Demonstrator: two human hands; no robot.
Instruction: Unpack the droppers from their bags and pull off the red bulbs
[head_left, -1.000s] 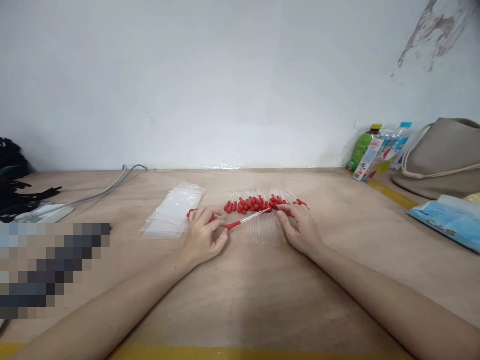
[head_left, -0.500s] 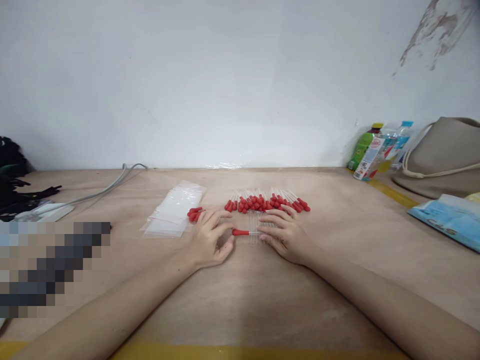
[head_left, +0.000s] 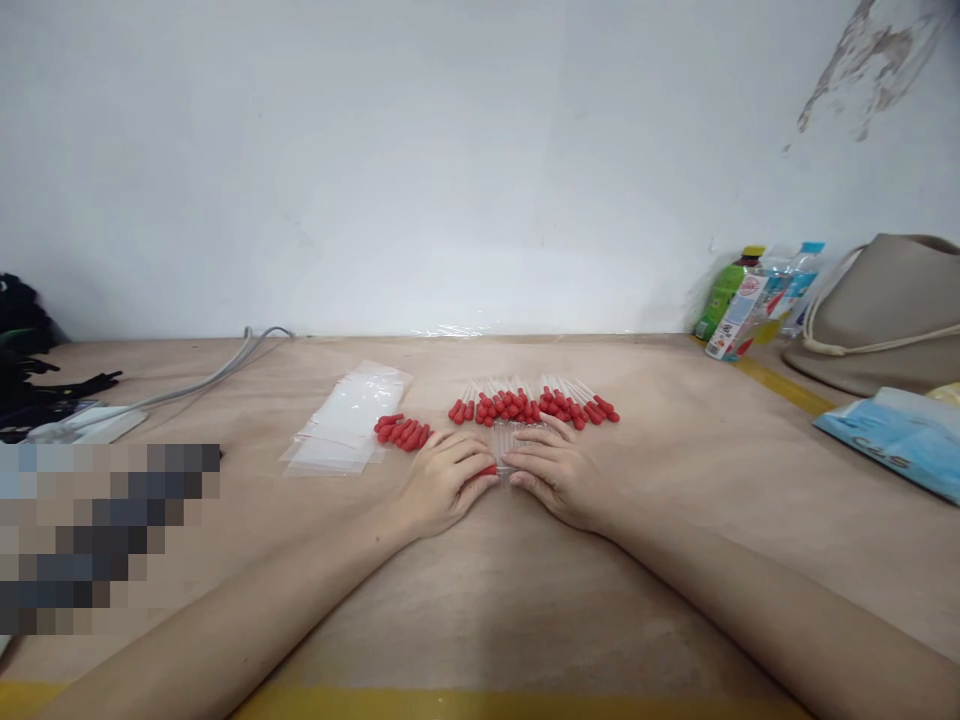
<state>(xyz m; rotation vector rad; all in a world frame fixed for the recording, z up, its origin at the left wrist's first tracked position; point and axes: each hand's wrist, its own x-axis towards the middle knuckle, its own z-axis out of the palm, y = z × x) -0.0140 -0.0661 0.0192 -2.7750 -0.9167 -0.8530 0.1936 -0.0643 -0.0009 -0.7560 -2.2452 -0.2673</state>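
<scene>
A row of glass droppers with red rubber bulbs [head_left: 534,406] lies on the wooden table [head_left: 480,590]. A small pile of loose red bulbs [head_left: 403,431] sits to their left. My left hand [head_left: 444,487] and my right hand [head_left: 553,472] meet fingertip to fingertip just below the row. Between them lies one dropper; its red bulb [head_left: 490,469] shows under my left fingers, which are closed on it. My right fingers pinch the clear glass tube [head_left: 508,462].
A stack of clear plastic bags [head_left: 346,418] lies left of the bulbs. Grey cables [head_left: 210,379] and dark items are at the far left. Drink bottles [head_left: 748,300], a beige bag [head_left: 892,310] and a blue packet [head_left: 896,435] stand at the right.
My right hand drew one dropper out of the row toward me. My left hand left the loose bulbs and closed on its red bulb; both hands now meet.
</scene>
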